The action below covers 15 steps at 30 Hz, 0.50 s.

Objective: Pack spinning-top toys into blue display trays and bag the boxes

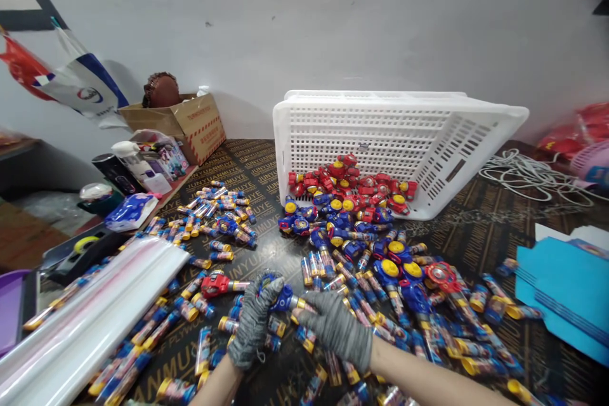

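Note:
Both hands wear grey knit gloves. My left hand [257, 320] has its fingers wrapped round a blue plastic toy piece [284, 298]. From the right side of that piece sticks out a small printed tube [299, 303], which the fingers of my right hand [337, 325] pinch at its end. Left of my hands lies a red toy piece [216, 283] joined to another tube. Many loose printed tubes with yellow and blue ends [202, 349] lie around and below both hands. To the right are several blue pieces with yellow discs [390, 268], some with tubes attached.
A tipped white plastic basket [476, 152] spills red and blue toy pieces [366, 193] onto the dark table. A white plastic-film roll [104, 323] and a tape dispenser [83, 254] are at left. Blue cards [566, 298] lie at right. A cardboard box [200, 127] stands behind.

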Each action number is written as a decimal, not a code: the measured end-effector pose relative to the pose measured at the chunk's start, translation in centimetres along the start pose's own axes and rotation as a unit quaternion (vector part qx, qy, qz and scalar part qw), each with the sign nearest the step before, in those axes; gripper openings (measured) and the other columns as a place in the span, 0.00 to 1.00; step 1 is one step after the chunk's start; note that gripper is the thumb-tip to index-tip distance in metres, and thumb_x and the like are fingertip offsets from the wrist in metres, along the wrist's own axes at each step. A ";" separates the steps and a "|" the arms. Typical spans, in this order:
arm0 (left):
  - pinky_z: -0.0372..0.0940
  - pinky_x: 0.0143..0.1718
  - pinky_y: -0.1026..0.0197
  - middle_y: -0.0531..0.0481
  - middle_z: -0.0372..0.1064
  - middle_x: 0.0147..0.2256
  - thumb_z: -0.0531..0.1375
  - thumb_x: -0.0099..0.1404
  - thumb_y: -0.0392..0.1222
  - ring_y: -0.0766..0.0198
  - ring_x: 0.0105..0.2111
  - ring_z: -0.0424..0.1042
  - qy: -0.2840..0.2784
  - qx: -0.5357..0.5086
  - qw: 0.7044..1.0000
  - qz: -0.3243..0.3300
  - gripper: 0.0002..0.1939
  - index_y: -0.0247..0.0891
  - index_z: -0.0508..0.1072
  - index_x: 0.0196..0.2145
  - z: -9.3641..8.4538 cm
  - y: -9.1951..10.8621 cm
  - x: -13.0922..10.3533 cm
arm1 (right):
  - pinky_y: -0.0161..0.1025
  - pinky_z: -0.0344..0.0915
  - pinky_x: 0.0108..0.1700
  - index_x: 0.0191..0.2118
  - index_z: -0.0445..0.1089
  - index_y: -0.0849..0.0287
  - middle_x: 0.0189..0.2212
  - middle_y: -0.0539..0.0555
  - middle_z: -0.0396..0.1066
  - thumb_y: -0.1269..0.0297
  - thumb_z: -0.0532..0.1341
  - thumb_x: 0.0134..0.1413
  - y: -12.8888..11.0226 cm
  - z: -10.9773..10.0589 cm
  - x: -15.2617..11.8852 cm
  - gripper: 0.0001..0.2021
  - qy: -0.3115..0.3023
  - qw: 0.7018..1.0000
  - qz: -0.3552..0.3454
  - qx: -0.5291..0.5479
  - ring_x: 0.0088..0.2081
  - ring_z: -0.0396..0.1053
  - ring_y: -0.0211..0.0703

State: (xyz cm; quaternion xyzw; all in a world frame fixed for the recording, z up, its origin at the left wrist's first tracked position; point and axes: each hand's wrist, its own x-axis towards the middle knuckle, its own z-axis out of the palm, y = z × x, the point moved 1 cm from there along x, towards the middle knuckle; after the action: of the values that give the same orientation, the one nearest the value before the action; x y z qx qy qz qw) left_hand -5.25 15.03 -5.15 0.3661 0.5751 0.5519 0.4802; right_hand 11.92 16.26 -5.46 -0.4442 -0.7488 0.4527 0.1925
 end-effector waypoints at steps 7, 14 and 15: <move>0.66 0.42 0.58 0.50 0.72 0.31 0.65 0.51 0.52 0.60 0.34 0.71 -0.014 0.015 1.000 0.020 0.14 0.38 0.74 0.29 -1.0 1.5 1.4 | 0.33 0.60 0.30 0.38 0.69 0.59 0.28 0.51 0.68 0.42 0.59 0.50 0.1 1.1 0.7 0.22 0.098 0.978 0.029 0.179 0.29 0.64 0.38; 0.67 0.42 0.58 0.51 0.70 0.30 0.64 0.52 0.51 0.61 0.33 0.69 -0.002 0.019 0.999 0.036 0.13 0.37 0.72 0.27 -1.3 1.8 2.0 | 0.36 0.64 0.36 0.34 0.69 0.59 0.29 0.52 0.71 0.47 0.57 0.55 0.0 1.8 1.0 0.18 0.102 0.983 0.013 0.152 0.31 0.67 0.39; 0.67 0.42 0.58 0.51 0.70 0.30 0.64 0.53 0.51 0.61 0.33 0.69 -0.005 0.013 0.999 0.038 0.14 0.37 0.72 0.28 -1.4 1.7 2.0 | 0.35 0.64 0.32 0.34 0.68 0.59 0.27 0.51 0.71 0.46 0.55 0.56 -0.2 1.8 1.1 0.19 0.072 0.983 0.037 0.167 0.27 0.66 0.38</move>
State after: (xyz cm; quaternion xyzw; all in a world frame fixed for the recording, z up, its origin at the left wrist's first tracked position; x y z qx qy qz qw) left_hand -7.28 16.73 -3.85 0.3966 0.5657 0.5600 0.4573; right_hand 10.04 16.22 -6.35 -0.4642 -0.6299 0.5452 0.3010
